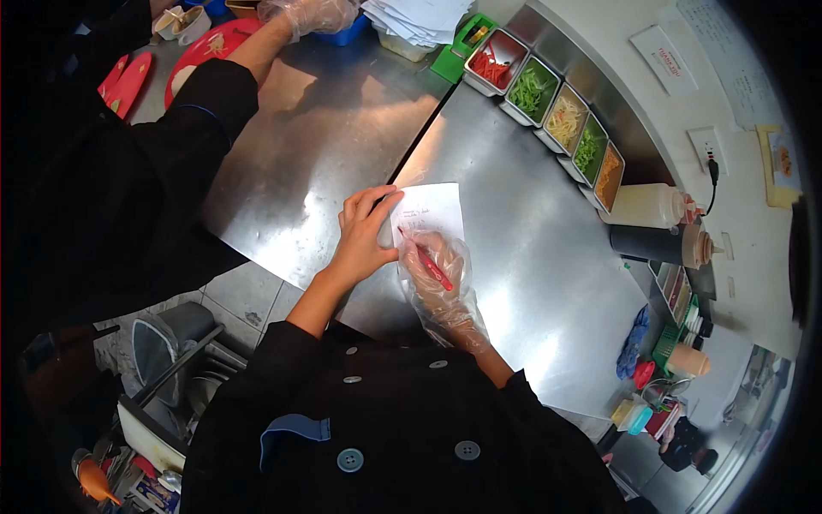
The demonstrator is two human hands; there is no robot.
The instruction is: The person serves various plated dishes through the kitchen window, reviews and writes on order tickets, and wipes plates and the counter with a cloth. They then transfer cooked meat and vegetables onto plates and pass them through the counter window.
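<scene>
1. Steel worktop (531, 291) carried white paper (441, 206) near its front edge.
2. Gloved right hand (444, 299) gripped a red pen (435, 269) over the paper.
3. Bare left hand (366, 236), fingers loosely splayed, rested on the paper's left edge.

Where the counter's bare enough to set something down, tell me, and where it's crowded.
Bare: the steel counter between the paper and ingredient trays; also between the left hand and co-worker's gloved hand. Crowded: along the wall, with trays and squeeze bottles.
</scene>
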